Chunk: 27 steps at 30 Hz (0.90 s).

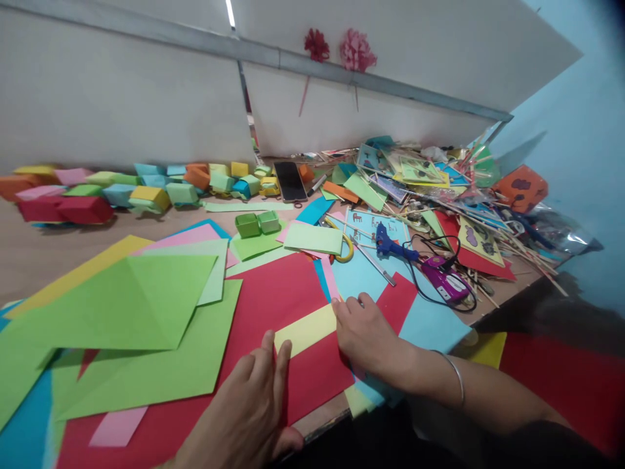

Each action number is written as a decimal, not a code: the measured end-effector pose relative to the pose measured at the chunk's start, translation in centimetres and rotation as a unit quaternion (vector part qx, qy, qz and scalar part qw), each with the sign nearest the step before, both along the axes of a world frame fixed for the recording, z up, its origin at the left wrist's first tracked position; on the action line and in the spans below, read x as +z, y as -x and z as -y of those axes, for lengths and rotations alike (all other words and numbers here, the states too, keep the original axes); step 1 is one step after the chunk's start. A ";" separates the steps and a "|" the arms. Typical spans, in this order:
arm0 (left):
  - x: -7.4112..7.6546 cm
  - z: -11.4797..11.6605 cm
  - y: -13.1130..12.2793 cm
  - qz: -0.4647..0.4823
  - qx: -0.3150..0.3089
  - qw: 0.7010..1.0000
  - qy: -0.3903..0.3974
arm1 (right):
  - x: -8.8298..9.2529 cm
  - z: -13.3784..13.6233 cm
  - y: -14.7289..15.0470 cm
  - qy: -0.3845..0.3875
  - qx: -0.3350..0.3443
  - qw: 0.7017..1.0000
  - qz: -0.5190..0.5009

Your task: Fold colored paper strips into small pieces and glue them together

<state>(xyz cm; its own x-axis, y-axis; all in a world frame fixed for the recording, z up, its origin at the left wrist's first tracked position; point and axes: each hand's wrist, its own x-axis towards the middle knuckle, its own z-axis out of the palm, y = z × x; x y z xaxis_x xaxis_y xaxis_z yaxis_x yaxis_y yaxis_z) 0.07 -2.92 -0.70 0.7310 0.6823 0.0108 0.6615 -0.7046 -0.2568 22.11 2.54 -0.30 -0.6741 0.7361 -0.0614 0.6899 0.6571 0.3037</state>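
Note:
A pale yellow paper strip (312, 329) lies on a sheet of red paper (278, 286) at the front of the table. My left hand (247, 397) rests at the strip's left end, its index and middle fingers stretched out and apart on the paper. At the right end, my right hand (366, 335) has its fingers curled, and the fingertips pinch the strip's edge. Left of my hands, large green sheets (146, 299) overlap other coloured paper. Behind the red sheet sit small green paper boxes (257, 223) and a pale green card (313, 238).
A craft knife (374, 262), yellow-handled scissors (347, 247), a blue glue gun (390, 244) and a purple device with a cable (444, 279) lie to the right. Folded paper boxes (149, 197) and a phone (290, 181) line the back. Sticks and cards (415, 172) are heaped back right.

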 end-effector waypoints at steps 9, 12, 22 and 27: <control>-0.7 0.3 -0.5 -0.027 -0.014 0.999 0.027 | 1.5 1.6 2.8 -0.061 -0.010 0.998 -0.027; -1.5 0.4 -0.6 -0.023 0.007 0.999 0.025 | 1.4 2.4 4.4 -0.018 0.069 0.995 -0.064; 0.0 0.2 -0.4 -0.048 0.053 0.996 0.052 | 1.7 -0.1 -1.3 -0.015 -0.064 0.998 0.010; 2.4 -1.2 0.0 0.017 0.055 0.996 0.063 | 4.5 -4.1 -3.3 -0.064 -0.107 0.989 -0.083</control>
<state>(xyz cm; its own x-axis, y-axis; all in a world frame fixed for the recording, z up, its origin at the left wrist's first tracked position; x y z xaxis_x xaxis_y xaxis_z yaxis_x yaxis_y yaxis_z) 0.04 -1.70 1.67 0.6523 0.7559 -0.0556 0.7434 -0.6523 -0.1476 25.44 6.67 4.24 -0.4947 0.8577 0.1401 0.8564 0.4536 0.2464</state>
